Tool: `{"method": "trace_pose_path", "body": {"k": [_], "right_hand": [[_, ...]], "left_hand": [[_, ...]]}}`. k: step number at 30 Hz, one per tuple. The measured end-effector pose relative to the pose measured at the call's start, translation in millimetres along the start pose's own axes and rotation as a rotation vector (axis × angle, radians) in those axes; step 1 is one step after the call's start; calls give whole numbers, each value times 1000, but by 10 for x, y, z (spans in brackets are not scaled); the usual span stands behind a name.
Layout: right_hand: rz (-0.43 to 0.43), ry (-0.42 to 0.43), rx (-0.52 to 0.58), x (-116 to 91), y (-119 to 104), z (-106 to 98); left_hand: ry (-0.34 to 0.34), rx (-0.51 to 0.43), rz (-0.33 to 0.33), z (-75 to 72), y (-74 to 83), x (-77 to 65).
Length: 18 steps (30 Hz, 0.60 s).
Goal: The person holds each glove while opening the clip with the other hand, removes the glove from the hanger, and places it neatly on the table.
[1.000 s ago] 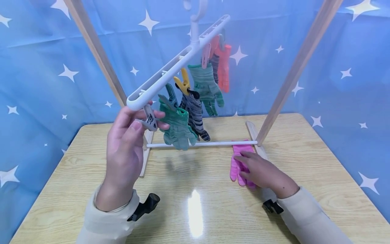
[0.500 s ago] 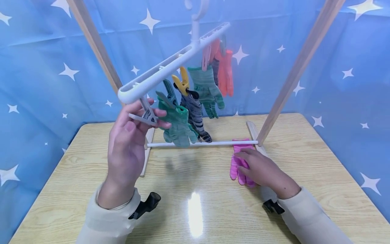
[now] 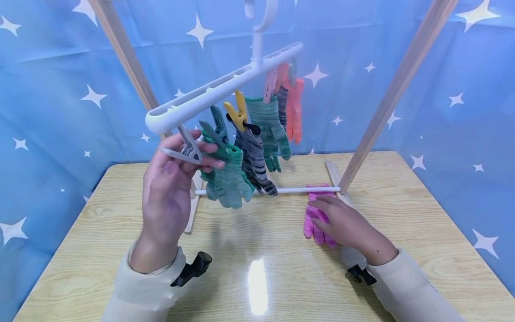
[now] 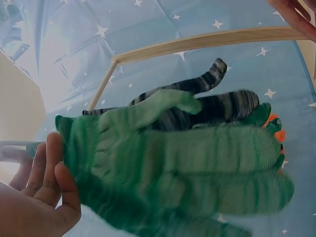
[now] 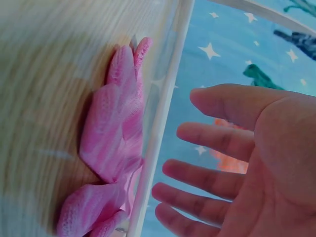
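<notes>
A grey clothespin (image 3: 187, 150) hangs from the near end of a white clip hanger (image 3: 217, 91). My left hand (image 3: 169, 197) is right at it, fingers reaching behind and thumb a little below. In the left wrist view, those fingers (image 4: 52, 158) lie beside the cuff of a green striped glove (image 4: 197, 153), which hangs from a dark green clothespin (image 3: 217, 129). On the table lies a pink glove (image 3: 315, 223). Over it is my right hand (image 3: 342, 221); the right wrist view shows its fingers spread and apart from the glove.
Farther along the hanger, a yellow clothespin (image 3: 237, 112) holds a grey-black glove (image 3: 255, 154). Another green glove (image 3: 267, 127) and an orange glove (image 3: 294, 112) hang beyond. Wooden posts (image 3: 386, 107) rise on both sides, joined by a white bar (image 3: 297, 190) low over the table (image 3: 120, 250).
The hanger's near end has swung left and slightly up, its far end down, and the gloves have shifted with it. The grey clothespin has moved left, off my left thumb. My right hand stays put.
</notes>
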State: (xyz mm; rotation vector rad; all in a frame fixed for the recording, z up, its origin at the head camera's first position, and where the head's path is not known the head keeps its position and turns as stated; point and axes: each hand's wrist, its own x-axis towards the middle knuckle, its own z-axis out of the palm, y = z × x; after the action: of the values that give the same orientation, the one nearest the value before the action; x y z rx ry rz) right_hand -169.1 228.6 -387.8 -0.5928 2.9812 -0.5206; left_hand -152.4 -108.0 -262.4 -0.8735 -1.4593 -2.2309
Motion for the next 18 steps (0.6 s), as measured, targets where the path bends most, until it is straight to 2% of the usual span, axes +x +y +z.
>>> {"method": "trace_pose_path", "body": {"k": [5, 9, 13, 16, 18], "right_hand": [[-10, 6, 31, 15, -70, -40], [-15, 49, 77, 44, -180, -130], [-65, 155, 102, 77, -331, -272], [-105, 247, 132, 99, -451, -371], [-131, 307, 154, 114, -538, -430]], "left_hand": [[20, 48, 41, -41, 5, 61], [103, 151, 47, -75, -2, 110], [174, 264, 24, -117, -21, 180], [170, 333, 8, -151, -38, 245], [163, 363, -29, -163, -37, 295]]}}
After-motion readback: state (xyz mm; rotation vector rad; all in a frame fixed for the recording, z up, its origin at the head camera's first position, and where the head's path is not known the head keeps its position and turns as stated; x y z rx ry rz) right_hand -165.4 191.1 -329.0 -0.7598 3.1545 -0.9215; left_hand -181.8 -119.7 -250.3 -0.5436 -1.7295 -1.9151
